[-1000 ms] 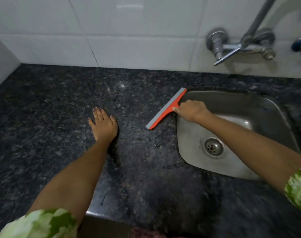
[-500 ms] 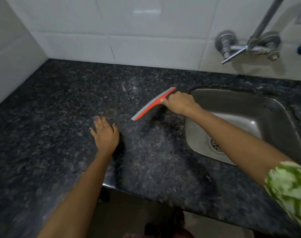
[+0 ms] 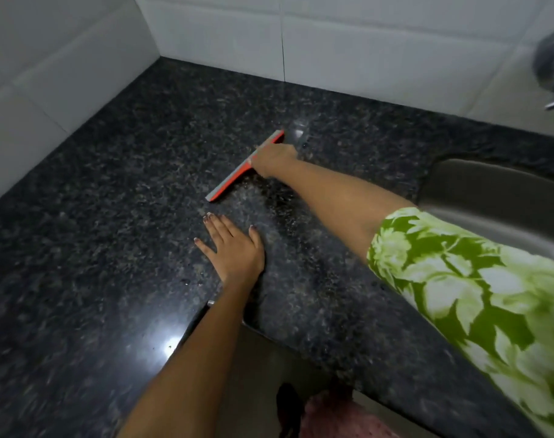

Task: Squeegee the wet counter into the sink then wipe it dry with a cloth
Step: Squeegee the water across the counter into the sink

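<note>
Right hand (image 3: 274,159) gripping the orange squeegee (image 3: 237,172) blade-down on the dark granite counter (image 3: 95,232) — well left of the sink (image 3: 496,197), left hand (image 3: 233,248) lying flat, fingers spread — just nearer than the squeegee

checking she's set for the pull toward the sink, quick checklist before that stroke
1. Right hand grips the squeegee: ok.
2. Blade edge flat on the counter: cannot tell, blurred.
3. Left hand out of the stroke's path: not ok, it lies flat just in front of the blade's near end.
4. Sink in line to the right: ok.
5. Water left on the counter: cannot tell.
6. Drying cloth at hand: cannot tell, none in view.
</note>
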